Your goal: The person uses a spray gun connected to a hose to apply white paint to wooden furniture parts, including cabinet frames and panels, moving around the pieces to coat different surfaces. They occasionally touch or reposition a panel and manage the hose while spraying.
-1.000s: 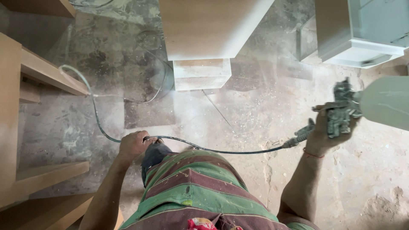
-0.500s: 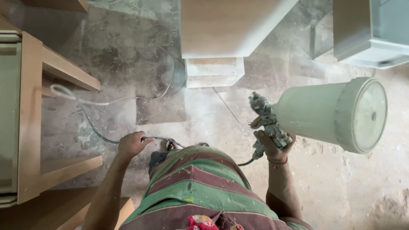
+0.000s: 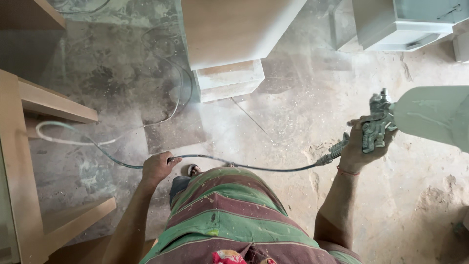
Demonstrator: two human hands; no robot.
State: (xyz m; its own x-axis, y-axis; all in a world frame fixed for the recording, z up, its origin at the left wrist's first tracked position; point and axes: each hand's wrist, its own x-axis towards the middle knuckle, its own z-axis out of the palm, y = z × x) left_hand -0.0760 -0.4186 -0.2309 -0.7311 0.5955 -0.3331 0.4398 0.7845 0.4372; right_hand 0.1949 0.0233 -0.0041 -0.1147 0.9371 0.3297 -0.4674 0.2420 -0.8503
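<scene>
Head view: right hand (image 3: 364, 146) clenched round the grip of a paint-crusted spray gun (image 3: 376, 122), held out to the person's right over the dusty concrete floor (image 3: 293, 112), its pale green cup (image 3: 432, 117) pointing off frame right. Left hand (image 3: 157, 167) gripping the thin air hose (image 3: 244, 165), which runs across in front of the striped shirt (image 3: 220, 215) to the gun's base and loops left toward a wooden shelf unit (image 3: 34, 146). Wooden cabinet (image 3: 234, 29) stands on blocks ahead, white cabinet (image 3: 391, 24) upper right.
</scene>
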